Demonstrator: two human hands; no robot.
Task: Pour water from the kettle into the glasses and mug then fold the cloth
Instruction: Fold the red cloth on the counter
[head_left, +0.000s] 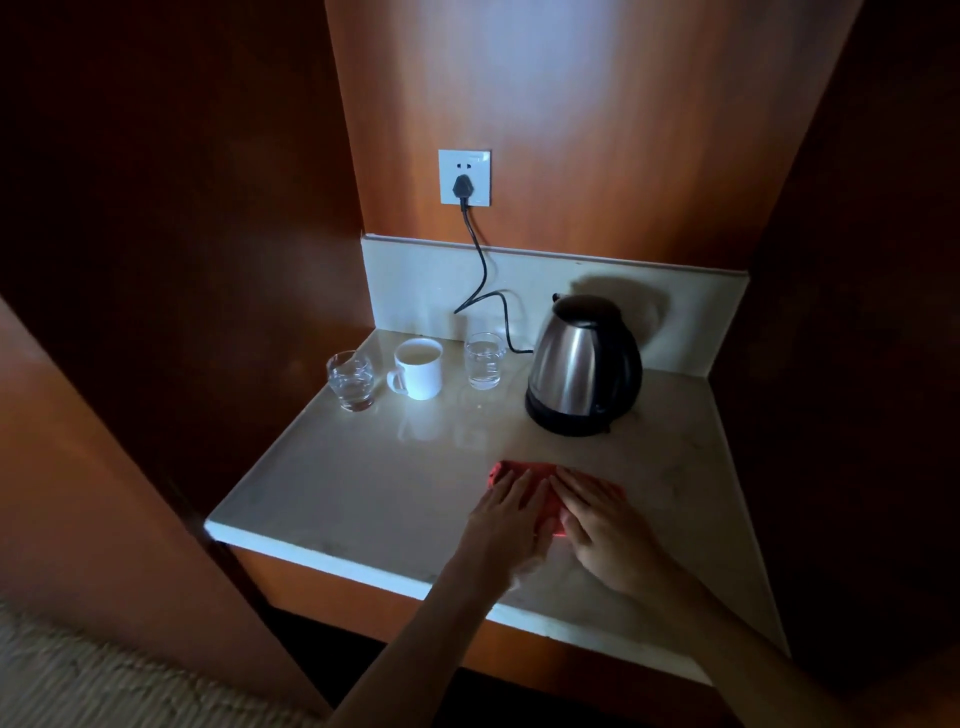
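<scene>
A steel kettle (584, 365) with a black lid and handle stands on its base at the back right of the marble counter (363, 488). Left of it stand a glass (484, 361) with water, a white mug (418, 368) with liquid, and another glass (351, 380) with water. A folded red cloth (532, 480) lies near the counter's front. My left hand (511, 517) and my right hand (602, 525) rest flat on the cloth side by side, fingers extended, covering most of it.
A black cord (480, 270) runs from the wall socket (464, 177) down behind the glasses to the kettle base. Wooden panels close in the counter on the left, back and right. Carpet (78, 675) shows at the lower left.
</scene>
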